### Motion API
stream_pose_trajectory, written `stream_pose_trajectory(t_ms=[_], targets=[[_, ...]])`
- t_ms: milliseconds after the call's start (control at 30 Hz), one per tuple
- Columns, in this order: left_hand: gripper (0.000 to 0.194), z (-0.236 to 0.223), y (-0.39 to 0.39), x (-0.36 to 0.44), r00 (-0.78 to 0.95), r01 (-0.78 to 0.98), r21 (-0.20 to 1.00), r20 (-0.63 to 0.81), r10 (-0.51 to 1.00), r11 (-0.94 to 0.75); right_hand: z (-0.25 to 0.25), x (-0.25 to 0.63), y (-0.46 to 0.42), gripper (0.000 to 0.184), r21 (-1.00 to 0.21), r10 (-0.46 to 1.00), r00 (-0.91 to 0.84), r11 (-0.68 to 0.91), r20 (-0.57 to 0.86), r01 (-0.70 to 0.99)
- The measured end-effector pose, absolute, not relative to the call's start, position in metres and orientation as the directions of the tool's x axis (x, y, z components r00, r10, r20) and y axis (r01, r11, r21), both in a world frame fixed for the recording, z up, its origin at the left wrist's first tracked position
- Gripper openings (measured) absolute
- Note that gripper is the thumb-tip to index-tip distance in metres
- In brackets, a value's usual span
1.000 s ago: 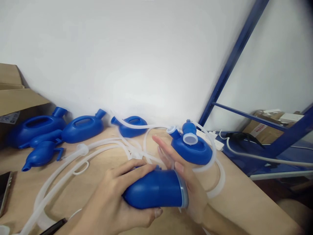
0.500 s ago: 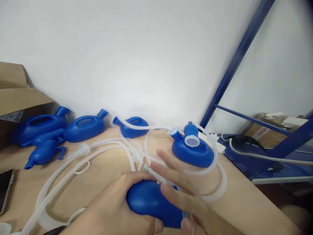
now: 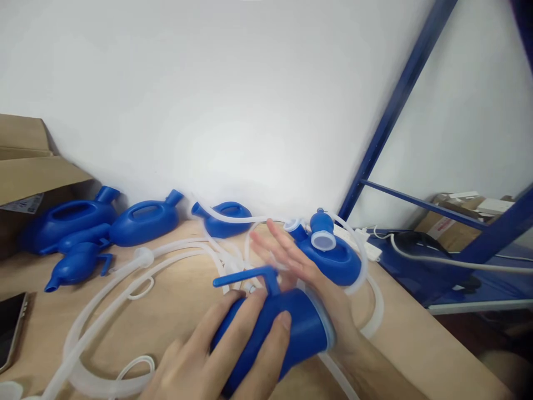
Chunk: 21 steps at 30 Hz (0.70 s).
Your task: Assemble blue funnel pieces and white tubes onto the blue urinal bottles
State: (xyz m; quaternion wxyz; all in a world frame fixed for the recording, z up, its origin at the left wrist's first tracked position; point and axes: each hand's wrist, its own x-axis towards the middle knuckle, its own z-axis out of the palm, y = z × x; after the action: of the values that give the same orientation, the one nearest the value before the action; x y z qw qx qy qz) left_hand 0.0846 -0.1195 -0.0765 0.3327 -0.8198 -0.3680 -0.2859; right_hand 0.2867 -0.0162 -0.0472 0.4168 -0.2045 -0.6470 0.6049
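Observation:
My left hand [image 3: 225, 347] is wrapped over a blue plastic urinal funnel [image 3: 306, 328], held on its side near the table's front. The funnel's hooked handle [image 3: 245, 275] sticks up and points left. A pale translucent rim [image 3: 327, 322] rings its wide right end. My right hand [image 3: 308, 272] has its fingers stretched out, with the palm against that rimmed end. Part of the funnel's narrow end is hidden under my left fingers. Translucent tubing [image 3: 339, 378] shows below the funnel, and more tubes [image 3: 183, 253] curve behind and to the left.
Along the wall stand blue urinal bottles [image 3: 144, 222]. Another bottle [image 3: 345, 261] has a small blue funnel [image 3: 322, 225] on it. A loose blue funnel [image 3: 77, 266] lies at left, near a phone [image 3: 12, 330] and a cardboard box [image 3: 37, 172]. A blue metal frame [image 3: 400, 111] rises at right.
The funnel has turned so that its handle and rimmed end show. My left fingers now lie over its top, and my right palm has moved to its end with the fingers extended.

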Motion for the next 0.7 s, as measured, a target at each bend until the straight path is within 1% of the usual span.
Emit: stream_pose_trajectory(t_ms=[67, 133, 167, 267, 333, 400, 467, 567, 633, 700], targets=[[0.056, -0.076, -0.109, 0.083, 0.587, 0.783, -0.372, 0.708, 0.394, -0.498, -0.044, 0.287, -0.018, 0.058, -0.960, 0.807, -0.535, 0.139, 0.252, -0.243], [0.050, -0.074, -0.098, 0.077, 0.621, 0.756, -0.411, 0.698, 0.357, -0.510, -0.043, 0.287, -0.019, 0.046, -0.962, 0.845, -0.467, 0.185, 0.260, -0.200], [0.047, -0.071, -0.092, 0.074, 0.640, 0.737, -0.436, 0.696, 0.326, -0.516, -0.043, 0.287, -0.019, 0.046, -0.960, 0.855, -0.439, 0.224, 0.277, -0.170], [0.041, -0.061, -0.079, 0.066, 0.704, 0.676, -0.518, 0.665, 0.251, -0.524, -0.050, 0.286, -0.012, 0.056, -0.947, 0.859, -0.399, 0.301, 0.321, -0.112], [0.039, -0.054, -0.074, 0.062, 0.736, 0.647, -0.560, 0.636, 0.232, -0.518, -0.057, 0.285, -0.006, 0.053, -0.941, 0.861, -0.383, 0.326, 0.333, -0.085], [0.039, -0.051, -0.071, 0.059, 0.760, 0.626, -0.592, 0.608, 0.228, -0.508, -0.063, 0.284, -0.003, 0.047, -0.924, 0.859, -0.366, 0.382, 0.357, -0.005], [0.039, -0.052, -0.069, 0.056, 0.772, 0.613, -0.608, 0.595, 0.222, -0.504, -0.067, 0.283, -0.002, 0.045, -0.867, 0.828, -0.379, 0.485, 0.413, 0.116], [0.039, -0.058, -0.067, 0.051, 0.783, 0.601, -0.608, 0.580, 0.227, -0.519, -0.072, 0.283, -0.003, 0.044, -0.696, 0.748, -0.377, 0.656, 0.547, 0.291], [0.040, -0.061, -0.066, 0.049, 0.788, 0.596, -0.610, 0.570, 0.233, -0.522, -0.074, 0.283, -0.003, 0.043, -0.601, 0.698, -0.353, 0.716, 0.623, 0.354], [0.038, -0.060, -0.065, 0.048, 0.798, 0.584, -0.623, 0.558, 0.228, -0.520, -0.076, 0.283, -0.003, 0.043, -0.556, 0.661, -0.363, 0.750, 0.657, 0.359]])
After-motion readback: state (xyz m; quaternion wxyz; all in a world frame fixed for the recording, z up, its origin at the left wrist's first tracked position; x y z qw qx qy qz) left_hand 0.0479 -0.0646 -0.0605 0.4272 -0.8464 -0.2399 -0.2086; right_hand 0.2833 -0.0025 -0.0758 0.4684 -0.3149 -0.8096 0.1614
